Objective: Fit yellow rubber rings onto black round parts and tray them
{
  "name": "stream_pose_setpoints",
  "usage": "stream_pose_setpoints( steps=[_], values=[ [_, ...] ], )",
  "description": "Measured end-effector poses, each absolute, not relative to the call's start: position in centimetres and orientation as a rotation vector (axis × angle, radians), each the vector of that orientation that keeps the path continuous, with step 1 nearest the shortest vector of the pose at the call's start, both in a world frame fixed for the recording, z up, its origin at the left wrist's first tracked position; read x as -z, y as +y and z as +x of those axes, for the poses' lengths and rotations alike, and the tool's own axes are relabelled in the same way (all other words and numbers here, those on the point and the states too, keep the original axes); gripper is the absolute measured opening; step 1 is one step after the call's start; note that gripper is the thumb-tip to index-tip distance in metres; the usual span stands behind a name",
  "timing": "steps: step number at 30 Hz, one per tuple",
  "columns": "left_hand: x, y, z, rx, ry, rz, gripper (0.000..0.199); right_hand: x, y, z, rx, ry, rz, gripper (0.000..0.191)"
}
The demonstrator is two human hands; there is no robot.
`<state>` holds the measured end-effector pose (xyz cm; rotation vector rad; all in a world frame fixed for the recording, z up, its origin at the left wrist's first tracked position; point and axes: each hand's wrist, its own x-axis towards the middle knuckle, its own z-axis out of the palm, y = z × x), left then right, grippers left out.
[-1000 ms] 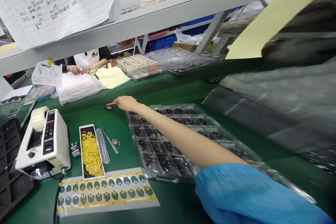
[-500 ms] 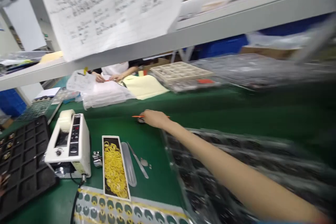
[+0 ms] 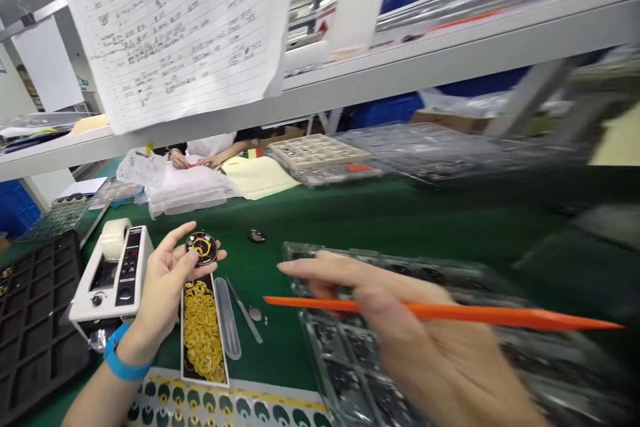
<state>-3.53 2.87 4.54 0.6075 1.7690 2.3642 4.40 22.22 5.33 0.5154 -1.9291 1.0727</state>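
Observation:
My left hand point(image 3: 167, 270), with a blue band on the wrist, holds a round dark disc point(image 3: 201, 249) with yellow marks between thumb and fingers, just above a white-rimmed box of yellow rings point(image 3: 203, 330). My right hand point(image 3: 395, 320) is large and close to the camera, its fingers closed round a long orange pointed stick point(image 3: 450, 312), over a clear compartment tray point(image 3: 320, 347) of dark parts. A small dark round part point(image 3: 257, 235) lies on the green mat between the hands. Tweezers point(image 3: 245, 310) and a clear plastic case point(image 3: 228, 318) lie beside the box.
A white tape dispenser point(image 3: 111, 273) and a black compartment tray point(image 3: 43, 320) stand at the left. A sheet of round stickers point(image 3: 235, 407) lies at the front. Behind are a beige tray point(image 3: 320, 150), a shelf edge point(image 3: 350, 73) with handwritten paper point(image 3: 185, 27), and another person's hands.
My left hand has come up with the disc in it. My right hand has drawn back from the mat toward the camera with the orange stick. The dark part is now uncovered; the view has shifted.

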Motion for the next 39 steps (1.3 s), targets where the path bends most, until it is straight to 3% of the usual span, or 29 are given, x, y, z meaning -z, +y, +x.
stream_pose_setpoints(
  steps=[9, 13, 20, 24, 28, 35, 39],
  values=[
    [-2.4, 3.7, -3.5, -2.339, 1.799, 0.789, 0.029, -2.8, 21.5, 0.8, -1.617, -1.902, 0.557, 0.021],
    [-2.5, 3.2, -3.4, -2.319, 1.817, 0.835, 0.028, -1.9, 21.8, -0.3, -1.679, -1.815, 0.733, 0.017],
    [-3.1, 2.6, -3.4, -2.34, 1.714, 0.69, 0.028, -1.5, 22.7, -0.6, -1.066, -1.809, 1.187, 0.019],
    [-3.3, 2.9, -3.7, -2.38, 1.693, 0.558, 0.03, -1.7, 22.8, -0.3, -0.634, -1.881, 1.193, 0.017],
    [-3.1, 3.4, -4.2, -2.407, 1.676, 0.458, 0.034, -1.7, 22.5, -0.2, -0.471, -1.907, 1.16, 0.016],
    [-1.9, 4.0, -3.9, -2.373, 1.778, 0.505, 0.041, -1.4, 21.0, -0.1, -1.091, -1.762, 0.722, 0.027],
    [-1.3, 4.7, -3.5, -2.41, 1.809, 0.514, 0.043, -0.6, 19.8, -0.6, -1.232, -1.675, 0.547, 0.026]
  ],
)
